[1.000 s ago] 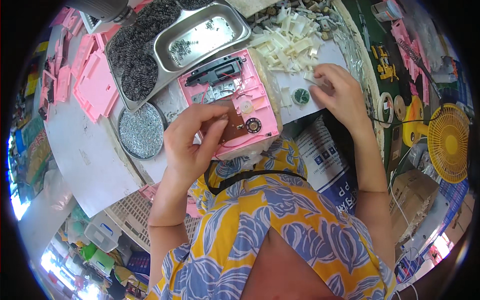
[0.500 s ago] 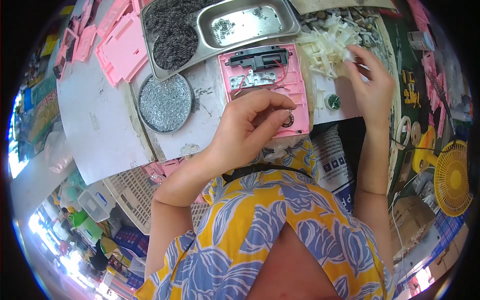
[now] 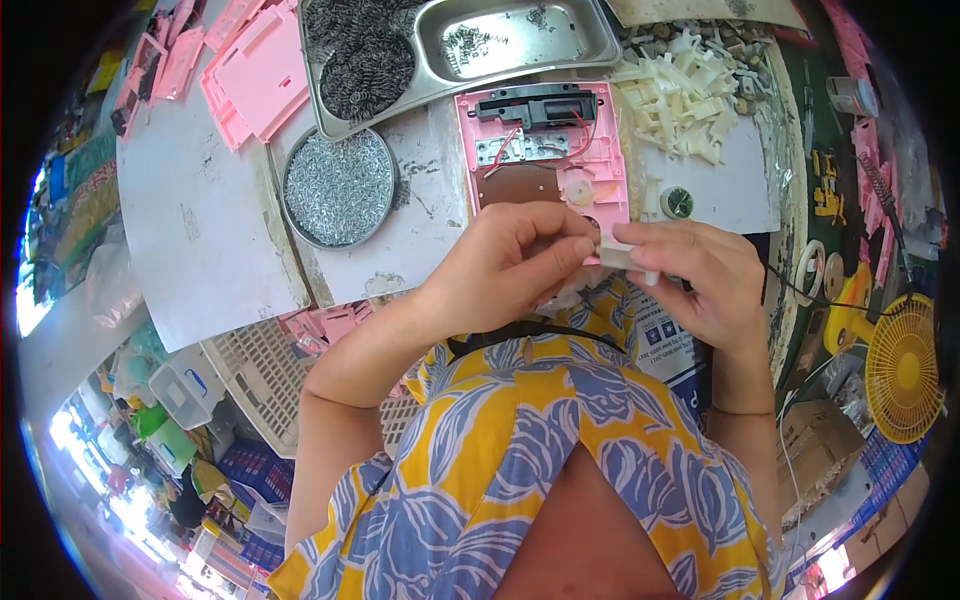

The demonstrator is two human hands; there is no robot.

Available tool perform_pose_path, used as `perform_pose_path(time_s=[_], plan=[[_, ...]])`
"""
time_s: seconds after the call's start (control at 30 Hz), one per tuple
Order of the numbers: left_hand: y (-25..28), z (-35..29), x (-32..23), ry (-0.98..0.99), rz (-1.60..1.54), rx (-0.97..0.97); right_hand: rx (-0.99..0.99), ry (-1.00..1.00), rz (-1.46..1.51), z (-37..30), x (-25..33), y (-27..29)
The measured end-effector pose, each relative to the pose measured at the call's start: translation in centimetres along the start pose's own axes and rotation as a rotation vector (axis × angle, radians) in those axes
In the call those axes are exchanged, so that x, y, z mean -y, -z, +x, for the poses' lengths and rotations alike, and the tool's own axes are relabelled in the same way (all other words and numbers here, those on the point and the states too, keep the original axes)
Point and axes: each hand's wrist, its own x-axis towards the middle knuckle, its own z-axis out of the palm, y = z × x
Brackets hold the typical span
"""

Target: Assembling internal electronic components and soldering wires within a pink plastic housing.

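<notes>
A pink plastic housing [image 3: 615, 150] lies before me, fitted with a black plastic assembly [image 3: 540, 108], a metal plate [image 3: 545, 149], red wires and a brown panel [image 3: 520, 187]. My right hand [image 3: 708, 275] grips a small white plastic part [image 3: 622, 259] over the housing's near right corner. Fingertips of my left hand [image 3: 500, 262] are pinched together against that part's left end; whatever they hold is too small and covered to name. Both hands hide the housing's near edge.
Black coil springs [image 3: 368, 80] fill part of a metal tray [image 3: 440, 85] at the back. Left of the housing stands a round dish of screws [image 3: 338, 190]. White plastic parts [image 3: 685, 95] are heaped at the right, near a small green-topped round item [image 3: 677, 204]. Pink panels [image 3: 262, 70] lie far left.
My right hand has come from the white heap down and left to my left hand, carrying a white plastic part. My left hand has shifted slightly right, to meet the part.
</notes>
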Motion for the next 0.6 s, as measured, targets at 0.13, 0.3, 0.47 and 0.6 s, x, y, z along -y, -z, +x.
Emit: perform_pose_path(time_s=[0.13, 0.3, 0.47, 0.6], plan=[[0.0, 0.1, -0.9, -0.211, 0.284, 0.010, -0.060, -0.472, 0.704, -2.6, -0.7, 0.3], [0.7, 4.6, -0.1, -0.399, 1.333, -0.340, -0.403, -0.463, 1.116, -3.9, -2.5, 0.5], [0.4, 5.5, 1.3, -0.420, 1.308, -0.235, -0.417, -0.448, 0.580, -3.0, -3.3, 1.4], [1.2, 3.0, 2.2, -0.640, 1.031, -0.277, -0.270, -0.411, 0.060, -1.4, -3.0, 1.0]])
